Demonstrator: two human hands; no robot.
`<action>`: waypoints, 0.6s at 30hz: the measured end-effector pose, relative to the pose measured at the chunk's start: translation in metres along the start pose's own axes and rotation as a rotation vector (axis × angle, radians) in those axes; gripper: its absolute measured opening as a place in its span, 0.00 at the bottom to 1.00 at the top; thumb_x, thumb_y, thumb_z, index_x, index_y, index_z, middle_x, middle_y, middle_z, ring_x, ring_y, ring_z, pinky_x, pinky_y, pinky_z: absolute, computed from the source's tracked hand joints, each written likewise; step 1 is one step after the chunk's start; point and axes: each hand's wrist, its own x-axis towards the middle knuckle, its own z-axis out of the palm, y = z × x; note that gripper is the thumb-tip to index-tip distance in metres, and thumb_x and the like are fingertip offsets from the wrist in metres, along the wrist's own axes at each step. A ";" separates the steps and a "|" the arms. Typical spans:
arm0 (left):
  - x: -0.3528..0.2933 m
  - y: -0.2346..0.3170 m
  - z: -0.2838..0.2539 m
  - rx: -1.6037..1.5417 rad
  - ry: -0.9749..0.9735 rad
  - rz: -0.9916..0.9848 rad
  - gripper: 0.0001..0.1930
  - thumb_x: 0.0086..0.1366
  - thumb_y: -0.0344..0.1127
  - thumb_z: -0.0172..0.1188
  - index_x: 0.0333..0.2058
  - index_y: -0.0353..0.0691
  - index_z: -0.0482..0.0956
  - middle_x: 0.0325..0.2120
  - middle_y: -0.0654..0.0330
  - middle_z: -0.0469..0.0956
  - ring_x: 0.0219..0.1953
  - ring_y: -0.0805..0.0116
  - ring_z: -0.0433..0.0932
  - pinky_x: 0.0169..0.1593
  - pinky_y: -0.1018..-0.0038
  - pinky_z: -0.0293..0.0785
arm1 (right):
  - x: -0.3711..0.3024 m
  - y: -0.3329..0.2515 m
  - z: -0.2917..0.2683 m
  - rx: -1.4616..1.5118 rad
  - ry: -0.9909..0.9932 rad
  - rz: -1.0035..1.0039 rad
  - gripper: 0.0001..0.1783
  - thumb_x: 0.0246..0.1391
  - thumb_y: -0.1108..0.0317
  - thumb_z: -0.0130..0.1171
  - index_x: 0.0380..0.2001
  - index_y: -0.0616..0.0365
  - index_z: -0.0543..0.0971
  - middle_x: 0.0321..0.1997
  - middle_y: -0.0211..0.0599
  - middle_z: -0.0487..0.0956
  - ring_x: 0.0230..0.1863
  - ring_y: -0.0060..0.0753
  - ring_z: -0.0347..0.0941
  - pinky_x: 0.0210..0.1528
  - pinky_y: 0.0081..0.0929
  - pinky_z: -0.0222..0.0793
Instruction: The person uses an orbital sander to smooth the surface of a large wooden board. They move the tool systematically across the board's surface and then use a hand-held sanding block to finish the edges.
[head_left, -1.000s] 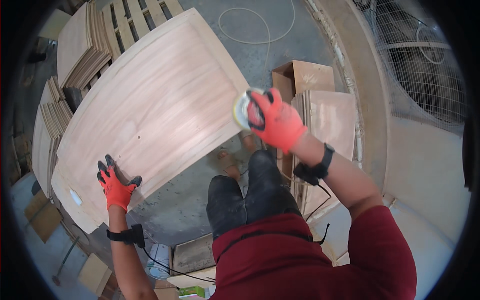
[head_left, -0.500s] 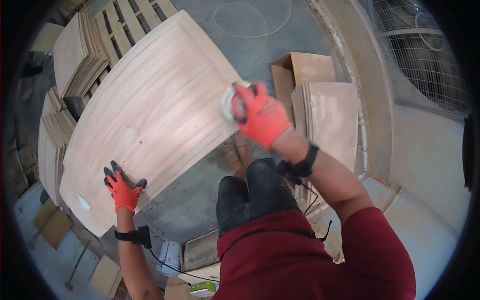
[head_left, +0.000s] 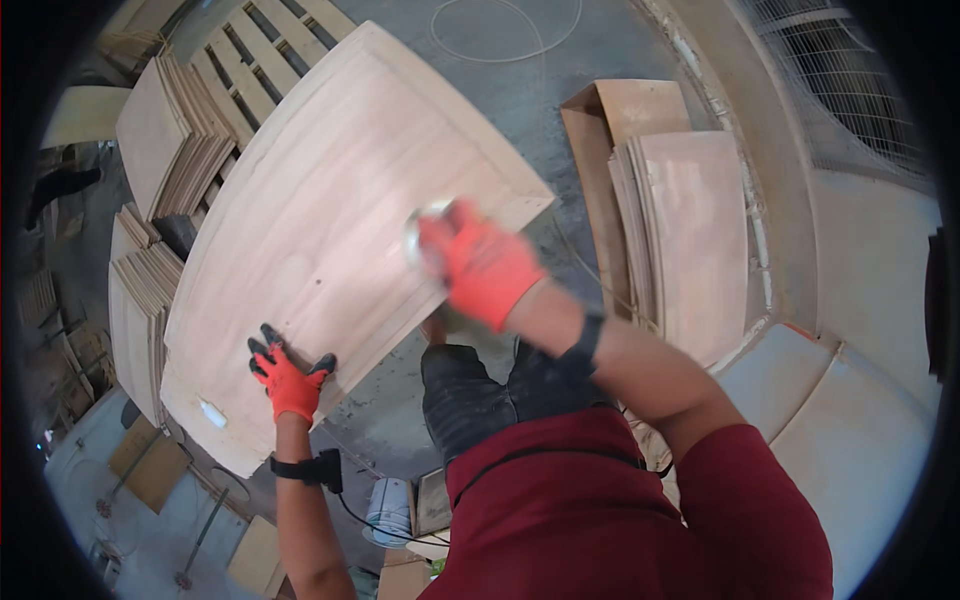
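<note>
A large pale wooden panel (head_left: 330,190) with a curved far edge lies in front of me, one small dark spot on its face. My right hand (head_left: 482,262), in an orange-red glove, is wrapped round a disc-shaped palm sander (head_left: 414,240), which is over the panel towards its near right edge. Motion blurs both, and the glove covers most of the tool. Near the panel's left end, my left hand (head_left: 288,378) rests with spread fingers, its glove orange with dark fingertips. Left of that hand is a small white object (head_left: 213,414) on the panel.
Stacked wooden panels (head_left: 180,140) stand at the left beside a slatted pallet (head_left: 255,60). More panels (head_left: 690,230) lean at the right next to an open wooden box (head_left: 590,150). A thin hose (head_left: 540,50) curls on the floor. A white bucket (head_left: 388,510) stands near me.
My right hand has moved the sander leftward over the panel, uncovering the panel's right corner. My left hand remains on the panel. The whole view has shifted a little.
</note>
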 end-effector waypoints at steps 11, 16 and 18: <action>0.016 -0.130 -0.006 -0.551 -0.012 0.438 0.43 0.56 0.42 0.74 0.67 0.35 0.65 0.67 0.42 0.64 0.71 0.45 0.60 0.71 0.54 0.60 | -0.016 -0.052 0.025 0.006 0.124 0.164 0.41 0.48 0.60 0.69 0.67 0.43 0.65 0.59 0.56 0.67 0.51 0.59 0.77 0.50 0.48 0.77; 0.029 -0.277 -0.015 -0.880 0.222 0.254 0.24 0.69 0.31 0.60 0.62 0.32 0.73 0.60 0.53 0.76 0.60 0.62 0.74 0.63 0.69 0.67 | 0.004 -0.027 0.008 -0.100 0.295 0.422 0.47 0.45 0.61 0.74 0.68 0.43 0.62 0.61 0.56 0.66 0.51 0.60 0.77 0.52 0.48 0.76; 0.036 -0.358 0.001 -0.754 0.347 0.182 0.21 0.70 0.31 0.58 0.60 0.31 0.75 0.57 0.53 0.78 0.60 0.63 0.74 0.64 0.71 0.66 | -0.008 -0.042 0.017 -0.096 0.203 0.353 0.48 0.44 0.61 0.74 0.68 0.43 0.62 0.61 0.56 0.66 0.51 0.62 0.77 0.53 0.48 0.76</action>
